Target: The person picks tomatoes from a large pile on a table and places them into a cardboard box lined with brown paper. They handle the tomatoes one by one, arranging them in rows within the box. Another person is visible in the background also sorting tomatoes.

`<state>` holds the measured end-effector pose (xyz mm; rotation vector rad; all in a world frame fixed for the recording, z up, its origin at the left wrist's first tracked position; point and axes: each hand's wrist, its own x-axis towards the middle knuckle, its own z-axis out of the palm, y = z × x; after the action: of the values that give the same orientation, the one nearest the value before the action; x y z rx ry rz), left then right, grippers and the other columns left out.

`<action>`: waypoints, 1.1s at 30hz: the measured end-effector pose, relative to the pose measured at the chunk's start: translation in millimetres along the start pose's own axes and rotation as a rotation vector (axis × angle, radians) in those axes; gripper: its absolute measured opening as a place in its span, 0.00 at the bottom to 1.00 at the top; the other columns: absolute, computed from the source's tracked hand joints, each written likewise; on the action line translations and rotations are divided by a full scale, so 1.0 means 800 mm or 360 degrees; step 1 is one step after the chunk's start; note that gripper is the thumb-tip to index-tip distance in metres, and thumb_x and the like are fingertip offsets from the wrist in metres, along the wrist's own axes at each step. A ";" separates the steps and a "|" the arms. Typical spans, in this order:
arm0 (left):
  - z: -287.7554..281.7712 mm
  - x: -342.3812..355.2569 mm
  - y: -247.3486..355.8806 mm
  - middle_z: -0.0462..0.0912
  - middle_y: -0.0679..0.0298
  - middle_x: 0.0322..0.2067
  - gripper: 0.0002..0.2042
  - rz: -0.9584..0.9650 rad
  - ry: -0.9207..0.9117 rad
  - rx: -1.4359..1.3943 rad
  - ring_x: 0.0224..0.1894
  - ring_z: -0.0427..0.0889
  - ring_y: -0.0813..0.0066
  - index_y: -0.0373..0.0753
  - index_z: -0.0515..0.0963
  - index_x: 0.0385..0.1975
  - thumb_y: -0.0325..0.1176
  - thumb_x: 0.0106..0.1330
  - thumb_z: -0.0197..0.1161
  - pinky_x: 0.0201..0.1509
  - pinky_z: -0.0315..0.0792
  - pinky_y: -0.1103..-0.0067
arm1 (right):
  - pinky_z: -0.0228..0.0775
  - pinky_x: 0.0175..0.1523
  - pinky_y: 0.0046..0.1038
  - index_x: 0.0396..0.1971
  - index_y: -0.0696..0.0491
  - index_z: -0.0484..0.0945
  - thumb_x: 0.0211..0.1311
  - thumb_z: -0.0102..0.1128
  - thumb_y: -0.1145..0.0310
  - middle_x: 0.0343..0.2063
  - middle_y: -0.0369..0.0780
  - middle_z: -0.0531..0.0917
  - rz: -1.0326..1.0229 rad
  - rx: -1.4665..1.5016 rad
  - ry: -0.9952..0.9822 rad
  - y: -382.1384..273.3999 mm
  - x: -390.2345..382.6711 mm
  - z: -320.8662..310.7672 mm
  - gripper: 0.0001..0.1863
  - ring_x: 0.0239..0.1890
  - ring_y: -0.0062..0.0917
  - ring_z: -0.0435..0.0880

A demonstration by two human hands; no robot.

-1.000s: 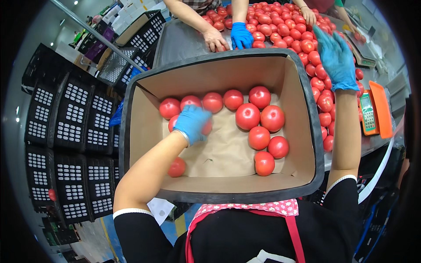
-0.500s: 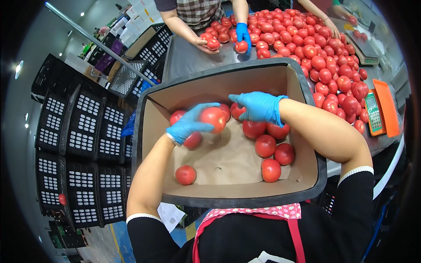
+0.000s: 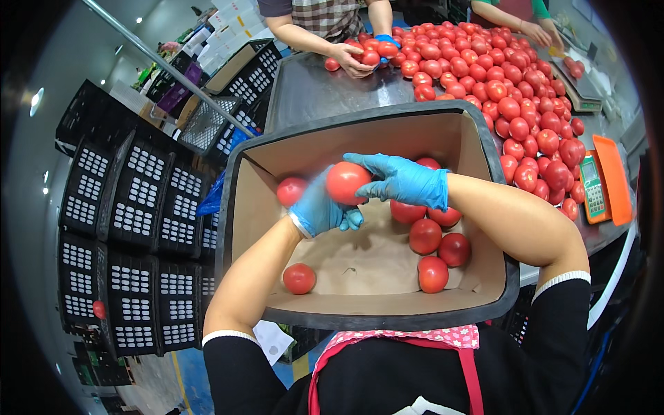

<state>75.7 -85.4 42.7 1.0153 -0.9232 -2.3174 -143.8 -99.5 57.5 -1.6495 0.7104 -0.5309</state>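
Over the paper-lined crate (image 3: 366, 321), a round red tomato (image 3: 347, 182) is between my blue-gloved hands. My right hand (image 3: 404, 181) grips its right side, fingers above and thumb below. My left hand (image 3: 321, 207) is behind and under the tomato; motion blurs it and the tomato covers part of it, with fingertips showing below. Inside the crate, one tomato (image 3: 292, 191) is at the far left and another (image 3: 299, 278) at the near left. Several more lie on the right, among them one tomato (image 3: 425, 236) below my right hand.
A large heap of tomatoes (image 3: 498, 90) covers the metal table (image 3: 311, 90) beyond the crate. Across it, a co-worker's hands (image 3: 356, 61) hold tomatoes; another person's hands (image 3: 539, 31) are near a scale (image 3: 581, 90). An orange-cased device (image 3: 609, 180) stands right. Black crates (image 3: 131, 242) are stacked left.
My left hand has carried the tomato slightly right, and my right hand now grips it. The co-worker's hands have come together around tomatoes. The view has shifted slightly.
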 end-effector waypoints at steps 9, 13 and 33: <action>0.005 0.002 0.001 0.82 0.52 0.22 0.35 -0.0152 0.0106 0.0226 0.23 0.81 0.60 0.35 0.70 0.51 0.64 0.67 0.33 0.30 0.74 0.71 | 0.75 0.38 0.26 0.63 0.54 0.62 0.66 0.52 0.52 0.47 0.42 0.77 0.0248 0.0422 0.0034 -0.004 0.001 -0.009 0.31 0.38 0.23 0.79; 0.018 -0.003 -0.006 0.82 0.50 0.24 0.45 -0.0039 0.0060 0.0265 0.28 0.82 0.62 0.32 0.75 0.45 0.74 0.60 0.30 0.33 0.73 0.74 | 0.74 0.42 0.25 0.49 0.54 0.74 0.51 0.66 0.46 0.42 0.40 0.79 0.0332 0.0224 -0.0083 -0.044 -0.008 -0.016 0.32 0.42 0.23 0.77; -0.082 -0.071 -0.024 0.74 0.48 0.47 0.35 -0.0100 0.1074 0.2607 0.52 0.74 0.52 0.43 0.68 0.57 0.44 0.46 0.72 0.56 0.71 0.67 | 0.54 0.69 0.27 0.66 0.64 0.51 0.69 0.44 0.66 0.66 0.47 0.61 -0.0693 0.2527 0.1138 0.181 -0.207 -0.314 0.30 0.65 0.29 0.63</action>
<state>159.3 -62.9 22.3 2.0994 -2.3846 -0.6121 -456.8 -175.3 -29.8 -0.0426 0.1827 -1.5174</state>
